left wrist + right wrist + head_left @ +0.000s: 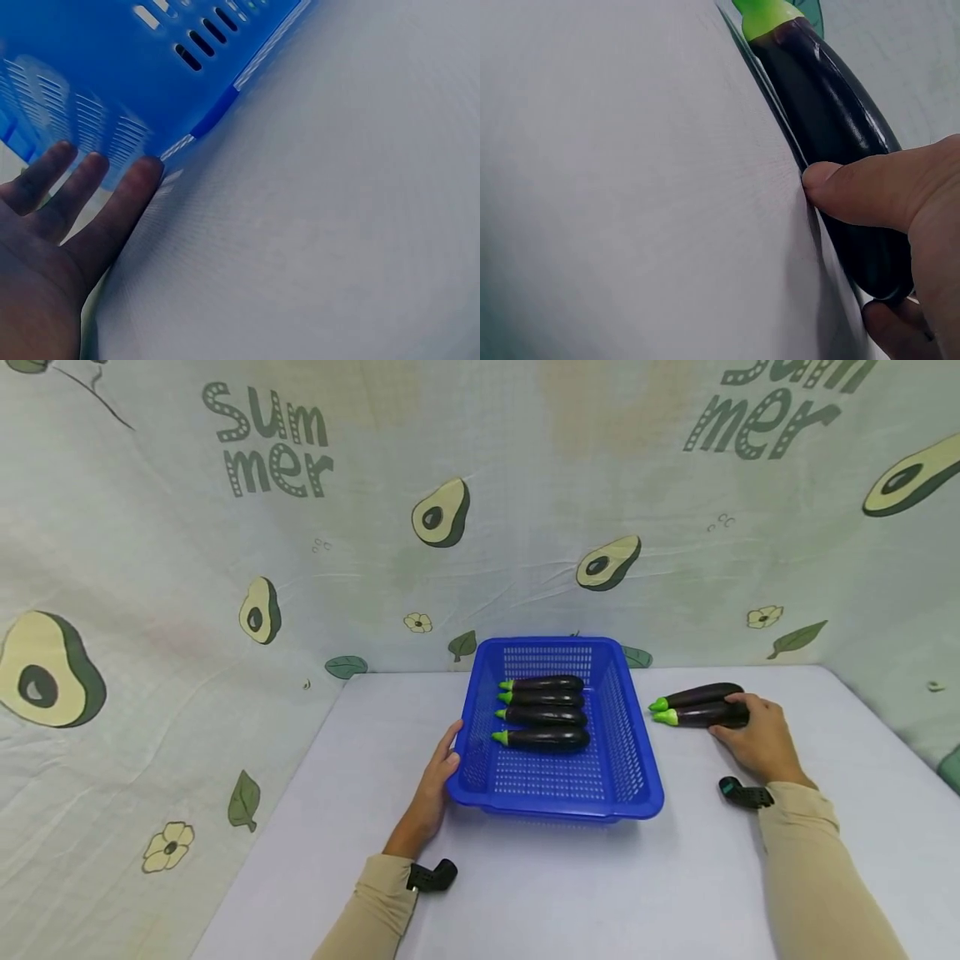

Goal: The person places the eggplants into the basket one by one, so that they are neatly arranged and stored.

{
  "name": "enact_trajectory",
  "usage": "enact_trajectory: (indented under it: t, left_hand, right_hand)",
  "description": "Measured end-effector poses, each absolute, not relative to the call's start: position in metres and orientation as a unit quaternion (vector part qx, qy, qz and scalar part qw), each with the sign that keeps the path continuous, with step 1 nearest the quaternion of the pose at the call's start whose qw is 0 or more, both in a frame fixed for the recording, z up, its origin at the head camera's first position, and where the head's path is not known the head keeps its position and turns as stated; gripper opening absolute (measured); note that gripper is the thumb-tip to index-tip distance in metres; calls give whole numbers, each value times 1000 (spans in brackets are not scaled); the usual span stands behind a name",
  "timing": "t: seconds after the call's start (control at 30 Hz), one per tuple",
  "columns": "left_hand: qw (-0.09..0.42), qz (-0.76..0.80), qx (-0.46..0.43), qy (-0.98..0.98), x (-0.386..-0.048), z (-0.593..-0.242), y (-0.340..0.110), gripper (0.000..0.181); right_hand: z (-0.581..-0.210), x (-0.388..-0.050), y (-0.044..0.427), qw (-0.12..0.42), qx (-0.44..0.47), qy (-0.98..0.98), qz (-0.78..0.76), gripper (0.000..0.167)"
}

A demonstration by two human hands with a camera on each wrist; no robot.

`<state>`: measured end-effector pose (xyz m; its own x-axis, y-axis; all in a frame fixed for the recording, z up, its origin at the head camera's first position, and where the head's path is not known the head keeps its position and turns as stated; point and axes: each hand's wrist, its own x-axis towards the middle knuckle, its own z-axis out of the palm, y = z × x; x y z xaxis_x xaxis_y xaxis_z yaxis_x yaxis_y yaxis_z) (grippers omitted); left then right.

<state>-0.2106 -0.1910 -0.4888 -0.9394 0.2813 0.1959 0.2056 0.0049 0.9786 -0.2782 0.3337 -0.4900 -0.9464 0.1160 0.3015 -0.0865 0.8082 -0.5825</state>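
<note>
1. Eggplant (705, 715), the nearer of two right of the blue basket (540, 808), is gripped by the right hand (761, 739); the farther eggplant (697, 696) lies just beside it on the white table (540, 893).
2. Left hand (431, 789), fingers extended, touches the basket's left side.
3. Four eggplants (543, 716) lie inside; mesh floor shows in front.
4. Stems outside sit just off the right rim; wider tabletop stretches leftward and frontward.
5. Backdrop cloth (525, 435) reads "summer" twice, the right one cropped on top.

The right hand (763, 742) partly hides the nearer loose eggplant (697, 716), and the left-wrist view crops the basket (150, 82).
</note>
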Motion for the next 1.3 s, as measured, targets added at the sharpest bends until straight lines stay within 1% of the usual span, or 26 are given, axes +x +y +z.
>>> enact_trajectory:
  t: [0.23,0.4,0.5,0.63,0.93,1.17,1.3]
  left_hand:
    - [22,689,180,702,-212,-488,-189,54]
    - [26,687,181,703,-213,-490,-187,53]
    - [28,689,186,700,-213,-491,-186,54]
    - [30,691,185,698,-211,-489,-187,56]
    - [17,690,183,701,-213,-488,-192,54]
    - [20,694,177,698,-210,-486,-191,56]
    - [22,689,177,702,-210,-486,-189,57]
  right_hand:
    - [-487,-275,333,165,-26,-937,307,63]
    - [-491,-268,335,208,-23,-932,295,49]
    - [-493,-265,338,223,-27,-929,294,46]
    - [-493,-267,336,221,-28,-927,301,52]
    - [-487,-278,330,215,-22,-928,302,72]
    - [-483,-285,326,155,-32,-941,300,82]
    - [-485,-287,326,137,-31,-950,280,83]
